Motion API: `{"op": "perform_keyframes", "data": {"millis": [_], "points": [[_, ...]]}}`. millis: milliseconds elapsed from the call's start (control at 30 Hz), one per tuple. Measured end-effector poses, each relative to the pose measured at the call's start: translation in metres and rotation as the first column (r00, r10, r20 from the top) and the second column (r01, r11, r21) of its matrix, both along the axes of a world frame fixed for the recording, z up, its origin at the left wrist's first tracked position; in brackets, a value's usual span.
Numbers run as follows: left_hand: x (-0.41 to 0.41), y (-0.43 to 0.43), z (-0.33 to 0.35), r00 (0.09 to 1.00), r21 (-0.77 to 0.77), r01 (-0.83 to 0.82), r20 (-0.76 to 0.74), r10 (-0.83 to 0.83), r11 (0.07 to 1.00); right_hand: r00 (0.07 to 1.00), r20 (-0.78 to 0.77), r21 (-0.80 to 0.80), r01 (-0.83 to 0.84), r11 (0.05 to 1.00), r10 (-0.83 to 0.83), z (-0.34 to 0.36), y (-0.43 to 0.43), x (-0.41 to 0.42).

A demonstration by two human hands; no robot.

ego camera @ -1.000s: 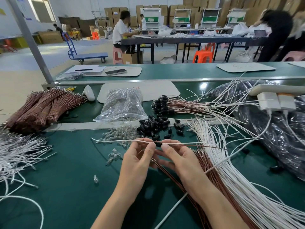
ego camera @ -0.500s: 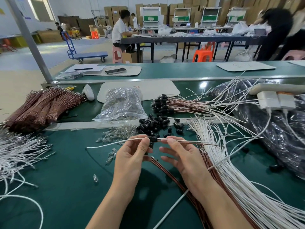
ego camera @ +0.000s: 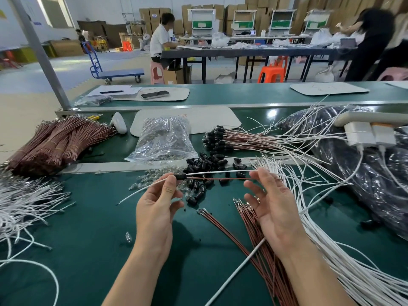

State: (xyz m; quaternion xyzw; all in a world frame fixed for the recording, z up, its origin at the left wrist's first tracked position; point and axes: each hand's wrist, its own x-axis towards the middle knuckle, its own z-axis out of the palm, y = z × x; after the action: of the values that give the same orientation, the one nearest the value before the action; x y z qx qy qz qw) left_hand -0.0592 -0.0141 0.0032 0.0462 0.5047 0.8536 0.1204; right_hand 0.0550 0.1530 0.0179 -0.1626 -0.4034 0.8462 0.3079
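Item in work: a black cap (ego camera: 180, 176), held off the counter (ego camera: 88, 239) at frame centre. A white wire (ego camera: 220, 172) and a brown wire (ego camera: 220, 178) run from it to the right. A further white strand (ego camera: 141, 191) trails from the same grip toward lower left.

Surroundings: loose black caps (ego camera: 205, 162) lie directly behind and below the wires, with clear bulbs (ego camera: 150, 176) beside them. A plastic bag (ego camera: 163, 140) stands beyond. Finished capped leads (ego camera: 220, 140) lie at centre right. Loose brown leads (ego camera: 254, 239) pass under the right forearm. A fan of white leads (ego camera: 320, 228) spreads at lower right. Tied brown bundles (ego camera: 55, 142) sit at the left.

Grip: the left hand (ego camera: 156, 208) pinches the cap between thumb and forefinger, its other fingers loosely bent. The right hand (ego camera: 276, 208) shows its palm with fingers spread and relaxed. Its uppermost fingertip meets the wire ends, and the brown wire passes behind it. I cannot tell whether a pinch closes there.

Limits: the cap is partly covered by the left fingertips. The white leads are cut off at the right and bottom edges.
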Motion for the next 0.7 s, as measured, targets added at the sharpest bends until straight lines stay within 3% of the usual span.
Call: {"op": "perform_keyframes", "data": {"millis": [700], "points": [[-0.010,-0.011,0.004,0.994,0.010,-0.079,0.077,0.078,0.997,0.963,0.002,-0.096,0.267,0.959,-0.268,0.002,0.028,0.016]]}}
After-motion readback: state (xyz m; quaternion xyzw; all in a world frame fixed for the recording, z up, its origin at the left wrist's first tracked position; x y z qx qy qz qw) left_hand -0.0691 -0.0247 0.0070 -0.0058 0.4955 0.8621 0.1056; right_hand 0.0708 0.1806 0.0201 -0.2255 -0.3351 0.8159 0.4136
